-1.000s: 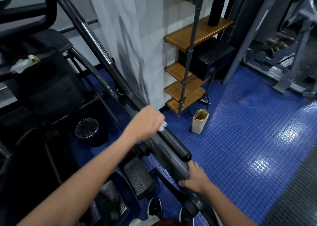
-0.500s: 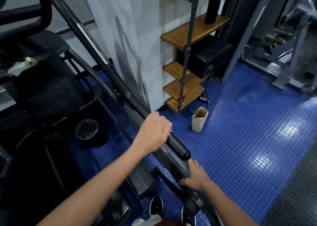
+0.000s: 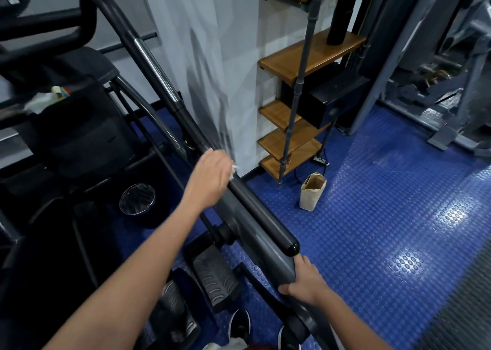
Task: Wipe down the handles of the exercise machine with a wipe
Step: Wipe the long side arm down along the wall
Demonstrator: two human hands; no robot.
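White wipe (image 3: pixel 234 169) peeking out past the knuckles of the left hand (image 3: pixel 210 176), fingers curled over the black handle (image 3: pixel 261 218) of the exercise machine (image 3: pixel 87 147) and pressing the wipe against the bar, only a crumpled corner showing. Wrapped around the upper part of the dark grip, just below the spot where the bar runs up toward its chrome section (image 3: pixel 156 68). Lower down, right hand (image 3: pixel 305 280) clamped on the grey arm just under the handle's rounded end cap, thumb underneath, fingers curled around the edge, holding on. Both forearms reaching in from the bottom of the view.

Moving outward: ribbed pedals (image 3: pixel 212 278) below the bar, black-and-white shoes (image 3: pixel 240 323) at the bottom edge. Round shiny cup holder (image 3: pixel 137 199) set into the black body of the machine to the left, a crumpled rag (image 3: pixel 39 102) with a bit of coloured tape sitting higher up on the console. Blue studded floor (image 3: pixel 372 230) spreading right, a brown paper bag (image 3: pixel 312 191) standing upright on it near the foot of a wooden shelf unit (image 3: pixel 305 57). Dark bottle (image 3: pixel 341 17) upright on an upper shelf, black box (image 3: pixel 329 97) tucked on a lower one. White pillar (image 3: pixel 212 57) between machine and shelves, more grey gym equipment (image 3: pixel 438 83) far right.
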